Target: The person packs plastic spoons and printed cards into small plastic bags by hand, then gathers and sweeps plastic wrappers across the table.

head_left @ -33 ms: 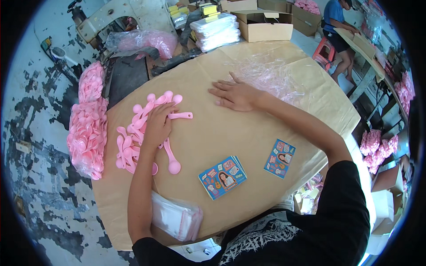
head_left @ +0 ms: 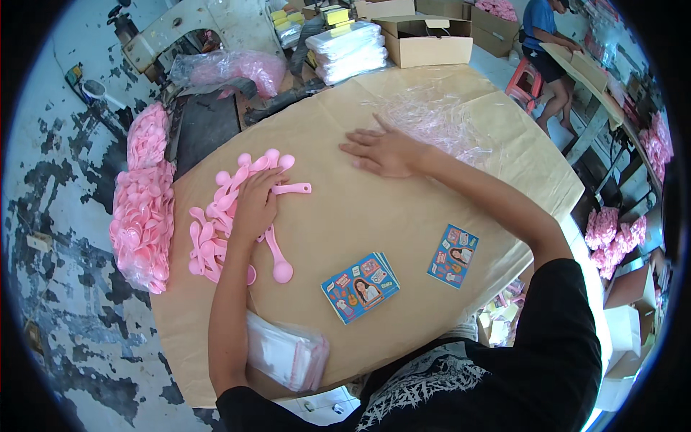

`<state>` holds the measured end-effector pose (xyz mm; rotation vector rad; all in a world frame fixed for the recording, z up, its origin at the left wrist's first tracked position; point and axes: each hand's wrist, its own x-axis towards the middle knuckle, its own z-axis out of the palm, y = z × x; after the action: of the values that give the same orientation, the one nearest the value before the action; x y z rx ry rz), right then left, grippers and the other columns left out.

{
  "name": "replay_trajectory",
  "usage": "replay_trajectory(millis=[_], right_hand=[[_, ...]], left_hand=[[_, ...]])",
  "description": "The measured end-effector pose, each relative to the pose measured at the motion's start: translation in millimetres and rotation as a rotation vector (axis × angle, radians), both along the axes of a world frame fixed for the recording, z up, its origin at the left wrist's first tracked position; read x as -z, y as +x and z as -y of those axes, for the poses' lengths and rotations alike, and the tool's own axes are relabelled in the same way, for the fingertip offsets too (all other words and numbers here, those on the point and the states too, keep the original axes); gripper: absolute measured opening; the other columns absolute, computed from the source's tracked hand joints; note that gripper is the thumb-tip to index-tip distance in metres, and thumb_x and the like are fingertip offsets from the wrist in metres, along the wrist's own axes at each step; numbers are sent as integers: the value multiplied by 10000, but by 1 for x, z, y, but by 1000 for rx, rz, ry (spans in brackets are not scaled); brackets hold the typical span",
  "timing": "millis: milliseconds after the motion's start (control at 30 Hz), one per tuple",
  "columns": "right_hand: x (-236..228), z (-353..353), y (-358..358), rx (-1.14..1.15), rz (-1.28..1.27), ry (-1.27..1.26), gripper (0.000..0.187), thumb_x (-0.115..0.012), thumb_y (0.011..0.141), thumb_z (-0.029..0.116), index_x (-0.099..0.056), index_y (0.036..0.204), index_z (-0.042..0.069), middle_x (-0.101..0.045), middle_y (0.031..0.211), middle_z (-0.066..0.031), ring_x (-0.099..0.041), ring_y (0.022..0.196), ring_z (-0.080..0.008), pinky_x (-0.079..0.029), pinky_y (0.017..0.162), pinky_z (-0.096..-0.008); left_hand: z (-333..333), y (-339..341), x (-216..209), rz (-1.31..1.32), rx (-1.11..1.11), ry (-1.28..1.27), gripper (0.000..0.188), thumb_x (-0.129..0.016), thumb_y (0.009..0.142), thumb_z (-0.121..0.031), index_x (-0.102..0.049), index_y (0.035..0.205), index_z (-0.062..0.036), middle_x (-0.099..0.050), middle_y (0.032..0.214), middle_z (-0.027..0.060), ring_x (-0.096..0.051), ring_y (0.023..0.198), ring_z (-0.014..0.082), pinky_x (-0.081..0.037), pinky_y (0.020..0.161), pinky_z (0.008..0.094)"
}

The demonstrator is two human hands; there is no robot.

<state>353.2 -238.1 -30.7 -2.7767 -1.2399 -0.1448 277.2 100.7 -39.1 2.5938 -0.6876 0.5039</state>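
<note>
My left hand [head_left: 257, 204] lies over a loose pile of pink plastic spoons [head_left: 206, 248], its fingers stretched across some of them; what is under the palm is hidden. One spoon [head_left: 281, 269] points toward me beside the wrist, and another handle sticks out past the fingertips. Flat on the brown paper, my right hand [head_left: 385, 151] is open with fingers spread and holds nothing. Just beyond it sits a tangle of clear, pinkish plastic strips [head_left: 435, 119]. Between my forearms are a stack of blue printed cards [head_left: 360, 288] and a single blue card [head_left: 453, 256].
Clear plastic sleeves [head_left: 288, 354] lie by my left forearm. Bags of pink spoons [head_left: 142, 223] stand off the table's left edge. Behind the table are a machine [head_left: 205, 32], stacked clear bags [head_left: 349, 52] and an open cardboard box [head_left: 425, 47]. A person [head_left: 545, 36] works at another table.
</note>
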Motion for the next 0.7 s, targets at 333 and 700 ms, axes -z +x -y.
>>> replay_trajectory(millis=[333,700], right_hand=[[-26,104,-95,149,61,120,759,-401,988,557,-265,1528,41,-263,1574,-223,-187,1487,-360,-75,1200,-585],[11,166,-55,562,269,248,851,-618,895,515,-291,1514,30,-321,1540,-248,-278,1450,-375,-203,1168,-584]], left_hand=[[2,-3,0,-19,-4,-12,357,-487,816,30,-673,1109,-50,-624,1281,99,-520,1265,278,-309,1114,438],[4,4,-1,13,52,-45,392,-471,767,76,-675,1089,-19,-647,1233,145,-567,1203,330,-392,1063,427]])
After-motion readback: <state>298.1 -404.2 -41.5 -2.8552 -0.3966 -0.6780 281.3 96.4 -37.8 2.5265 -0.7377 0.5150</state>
